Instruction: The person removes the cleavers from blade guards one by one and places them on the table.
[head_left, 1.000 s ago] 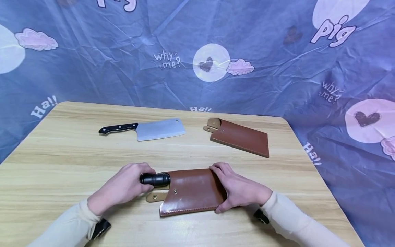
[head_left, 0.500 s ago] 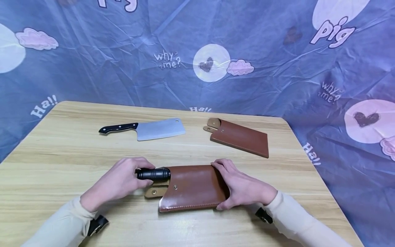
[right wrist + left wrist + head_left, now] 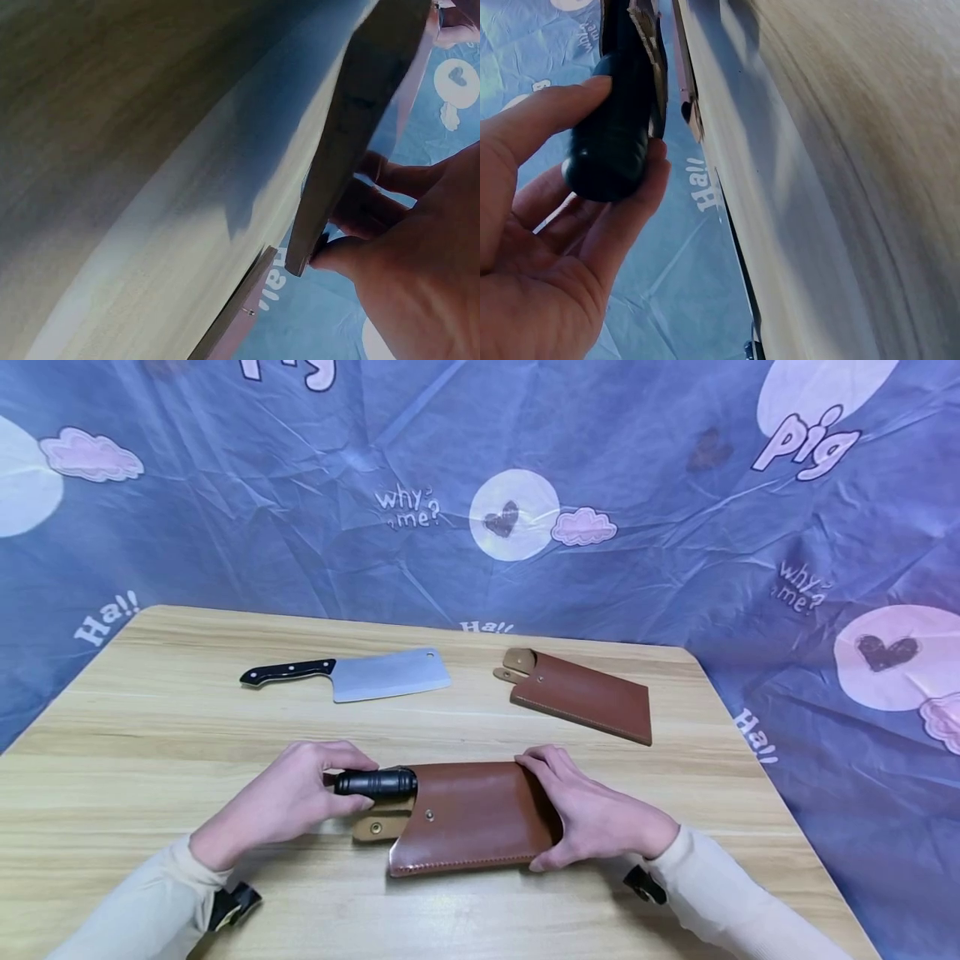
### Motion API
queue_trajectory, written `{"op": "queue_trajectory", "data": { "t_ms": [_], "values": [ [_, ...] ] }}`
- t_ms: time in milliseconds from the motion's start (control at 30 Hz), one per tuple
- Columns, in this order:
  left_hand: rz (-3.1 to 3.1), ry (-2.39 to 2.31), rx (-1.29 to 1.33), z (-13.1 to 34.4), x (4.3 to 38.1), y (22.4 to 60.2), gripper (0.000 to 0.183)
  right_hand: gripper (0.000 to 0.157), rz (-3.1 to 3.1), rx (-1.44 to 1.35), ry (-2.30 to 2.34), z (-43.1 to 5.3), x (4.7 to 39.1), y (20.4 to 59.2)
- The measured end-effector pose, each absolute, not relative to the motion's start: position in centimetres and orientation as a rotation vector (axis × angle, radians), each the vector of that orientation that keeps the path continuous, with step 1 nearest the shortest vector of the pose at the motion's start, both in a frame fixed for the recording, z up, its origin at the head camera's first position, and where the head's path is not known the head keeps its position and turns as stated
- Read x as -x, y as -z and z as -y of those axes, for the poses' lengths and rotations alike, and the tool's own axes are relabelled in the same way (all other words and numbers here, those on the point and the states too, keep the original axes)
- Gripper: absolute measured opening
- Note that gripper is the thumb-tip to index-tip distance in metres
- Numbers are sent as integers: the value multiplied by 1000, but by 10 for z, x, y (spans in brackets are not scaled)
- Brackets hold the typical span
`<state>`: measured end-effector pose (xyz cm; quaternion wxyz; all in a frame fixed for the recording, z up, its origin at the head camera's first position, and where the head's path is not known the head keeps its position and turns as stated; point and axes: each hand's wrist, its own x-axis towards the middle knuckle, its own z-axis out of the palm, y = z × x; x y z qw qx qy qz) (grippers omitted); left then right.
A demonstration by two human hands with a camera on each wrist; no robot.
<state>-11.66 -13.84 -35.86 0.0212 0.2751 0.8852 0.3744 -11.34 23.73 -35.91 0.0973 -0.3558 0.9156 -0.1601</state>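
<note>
My left hand [image 3: 300, 793] pinches the black, ridged handle [image 3: 378, 782] of a knife between thumb and fingers. The knife's blade is hidden inside a brown leather cleaver sheath [image 3: 472, 818], its handle sticking out of the sheath's left end. At the opposite end, my right hand [image 3: 592, 814] grips the sheath with thumb and fingers at its two corners. The right wrist view shows this sheath [image 3: 360, 120] held tilted, off the table. A tan snap strap [image 3: 382, 828] hangs unfastened beside the handle, which the left wrist view shows end-on.
Farther back on the wooden table [image 3: 187, 752] lies a cleaver [image 3: 390, 675] with a black riveted handle. To its right is a second brown sheath [image 3: 585, 693], its strap also undone. A blue printed cloth [image 3: 300, 510] hangs behind the table.
Both hands have shifted the sheathed knife slightly away from me and up, mostly in the first half second. Since then it has moved a touch to the right. The cleaver and second sheath stay put.
</note>
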Motion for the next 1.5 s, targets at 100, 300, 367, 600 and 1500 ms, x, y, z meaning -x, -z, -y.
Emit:
{"op": "queue_trajectory", "data": {
  "t_ms": [100, 300, 367, 600, 1500],
  "values": [
    [-2725, -1176, -849, 139, 117, 359, 30, 118, -2708, 1057, 489, -239, 113, 360],
    [-2684, -1208, -803, 142, 117, 355, 33, 119, -2709, 1064, 512, -239, 115, 360],
    [-2678, -1213, -790, 143, 117, 353, 34, 119, -2712, 1061, 513, -240, 116, 360],
    [-2675, -1225, -778, 143, 118, 350, 35, 120, -2724, 1049, 505, -242, 115, 357],
    [-2707, -1206, -695, 150, 119, 353, 36, 119, -2748, 1064, 485, -247, 116, 358]
  ]
}}
